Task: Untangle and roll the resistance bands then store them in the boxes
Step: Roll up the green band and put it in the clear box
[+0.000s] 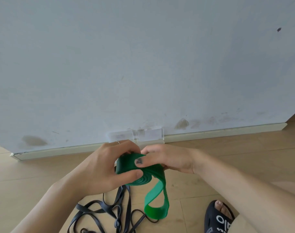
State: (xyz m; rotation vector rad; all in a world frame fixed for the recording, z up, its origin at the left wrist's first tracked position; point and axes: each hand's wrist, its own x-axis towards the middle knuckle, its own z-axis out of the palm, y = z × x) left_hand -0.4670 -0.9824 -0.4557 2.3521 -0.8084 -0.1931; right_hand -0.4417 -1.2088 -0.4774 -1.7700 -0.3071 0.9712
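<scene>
While the floor (pixel 42 174) of pale wood boards is taken from left to right, the items are entered as follows. Black bands (pixel 108 211): a tangled heap of narrow straps, laid loose on the floor at lower centre, below the hands. Left hand (pixel 99 167): held above the floor, its grip curled round the coiled part of the green band (pixel 135 172), thumb pressed on the near face, a thin ring worn on one finger. Green band: a wide strap, partly rolled into a tight coil between both hands, the unrolled loop hung down from the coil towards the floor, its lowest part seen in front of the black bands. Right hand (pixel 168 158): its grip closed on the coil from the right, thumb laid across the top. Clear boxes (pixel 136 136): two, set side by side on the floor against the skirting of the wall (pixel 143 56), just beyond the hands. Black slipper (pixel 217 219): worn on a foot, at lower right.
</scene>
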